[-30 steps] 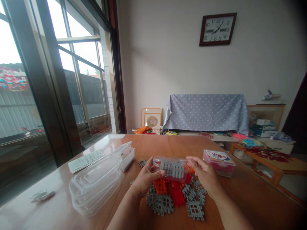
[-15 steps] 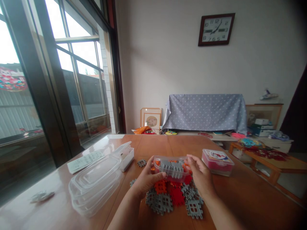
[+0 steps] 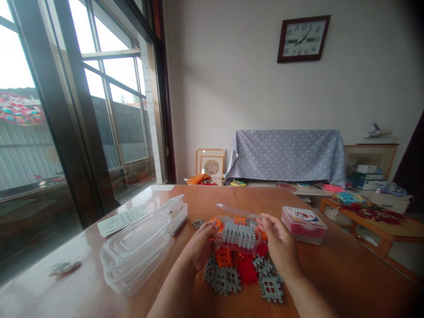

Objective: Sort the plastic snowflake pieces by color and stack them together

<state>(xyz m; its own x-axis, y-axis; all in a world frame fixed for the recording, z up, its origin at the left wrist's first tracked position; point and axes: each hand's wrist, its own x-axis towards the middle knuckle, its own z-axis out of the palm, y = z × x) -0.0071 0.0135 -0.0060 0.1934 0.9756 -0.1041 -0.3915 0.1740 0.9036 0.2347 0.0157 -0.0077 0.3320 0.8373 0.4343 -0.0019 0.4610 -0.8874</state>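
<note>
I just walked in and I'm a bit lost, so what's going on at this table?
A person's left hand grips one end of a clear container holding gray pieces, while the right hand holds a clear lid raised above it. More gray, orange and red pieces lie around it on the table.

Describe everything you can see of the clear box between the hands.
The clear box looks like see-through plastic with rounded corners. It is open, roughly upright, with gray toothed pieces packed inside. The left hand holds its left end; the right hand holds a clear lid above its far edge. Loose pieces lie around it; whether its base touches them is unclear.
</note>
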